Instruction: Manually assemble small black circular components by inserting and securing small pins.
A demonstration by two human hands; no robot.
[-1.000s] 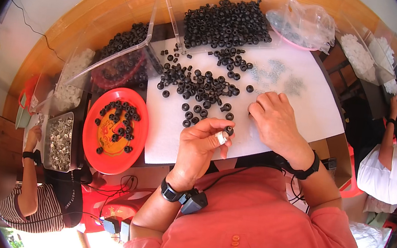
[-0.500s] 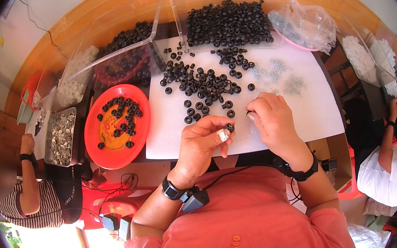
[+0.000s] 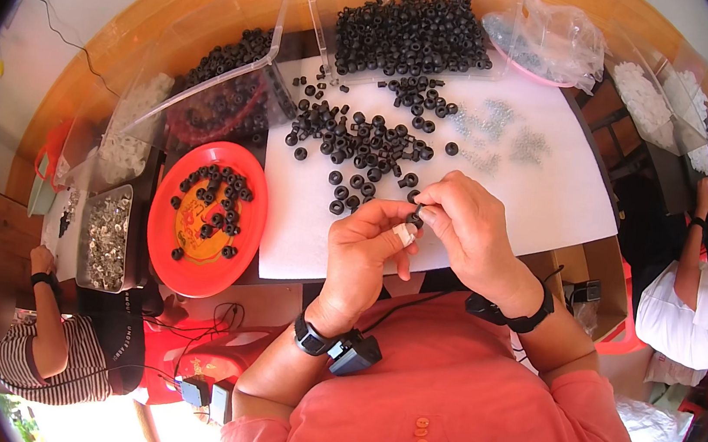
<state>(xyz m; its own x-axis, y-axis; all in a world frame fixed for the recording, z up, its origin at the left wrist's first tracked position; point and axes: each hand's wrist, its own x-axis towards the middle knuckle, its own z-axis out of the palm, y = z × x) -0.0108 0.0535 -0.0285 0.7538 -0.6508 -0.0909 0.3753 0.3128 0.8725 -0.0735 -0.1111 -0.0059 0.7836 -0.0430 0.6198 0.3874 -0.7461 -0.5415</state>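
My left hand (image 3: 364,244) pinches a small round black plastic piece (image 3: 414,219) between thumb and fingers, above the near edge of the white work sheet (image 3: 539,203). A white wrap (image 3: 406,234) covers the tip of the left thumb. Against that piece, my right hand (image 3: 468,234) brings its pinched fingertips together; whatever small thing they hold is hidden. Just beyond both hands lies a loose pile of similar black pieces (image 3: 355,138). To their right, tiny clear or silvery bits (image 3: 530,147) are scattered on the sheet.
A red plate (image 3: 162,238) with black pieces stands at left, beside a tray of metal parts (image 3: 108,237). Behind are clear bins of black pieces (image 3: 410,35) and a plastic bag (image 3: 558,39) on a pink dish. Co-workers sit at left (image 3: 51,352) and right (image 3: 682,289).
My right hand has moved left, from beside the sheet's middle to the black piece in my left hand. The left hand stays nearly in place.
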